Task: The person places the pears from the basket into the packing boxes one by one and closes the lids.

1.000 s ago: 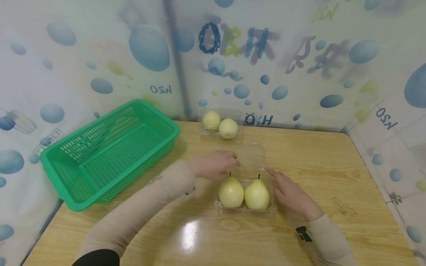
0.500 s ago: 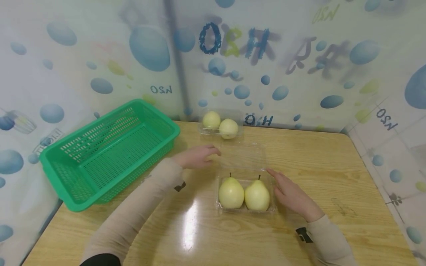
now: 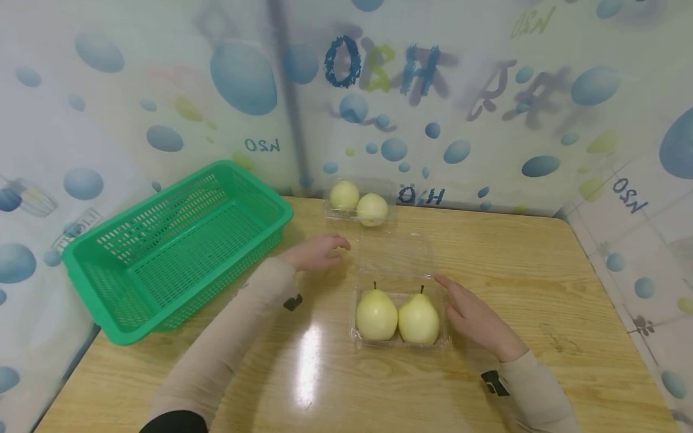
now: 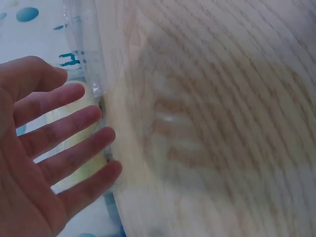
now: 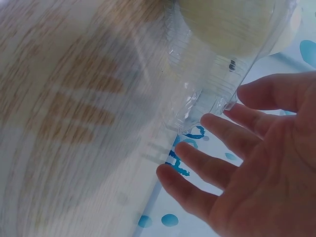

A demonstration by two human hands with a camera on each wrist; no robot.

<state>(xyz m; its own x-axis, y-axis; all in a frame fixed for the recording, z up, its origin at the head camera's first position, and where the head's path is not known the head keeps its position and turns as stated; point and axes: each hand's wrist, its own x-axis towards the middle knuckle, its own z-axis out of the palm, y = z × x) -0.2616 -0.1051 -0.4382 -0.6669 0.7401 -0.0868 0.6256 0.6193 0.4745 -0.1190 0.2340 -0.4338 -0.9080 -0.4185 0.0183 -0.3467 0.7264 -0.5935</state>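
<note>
Two pale yellow pears, a left pear [image 3: 376,315] and a right pear [image 3: 418,320], sit stems up in a clear plastic clamshell box [image 3: 399,343]. Its transparent lid [image 3: 397,252] lies folded back, away from the person. My left hand [image 3: 318,252] hovers left of the lid, holding nothing; the left wrist view shows its fingers [image 4: 74,118] spread. Along the box's right side is my right hand [image 3: 482,319], index fingertip at the corner where lid and box meet. In the right wrist view its fingers [image 5: 212,173] are extended beside the clear plastic wall [image 5: 197,94], gripping nothing.
A second clear box [image 3: 330,211] with two pears [image 3: 371,210] stands at the table's back edge, against the bubble-patterned sheet [image 3: 476,120]. On the left, a green perforated basket [image 3: 243,249] stands slantwise on the wooden table [image 3: 520,252].
My left hand has drawn back to the left, from above the lid and pears to beside the lid. The right hand, pears and boxes have stayed put.
</note>
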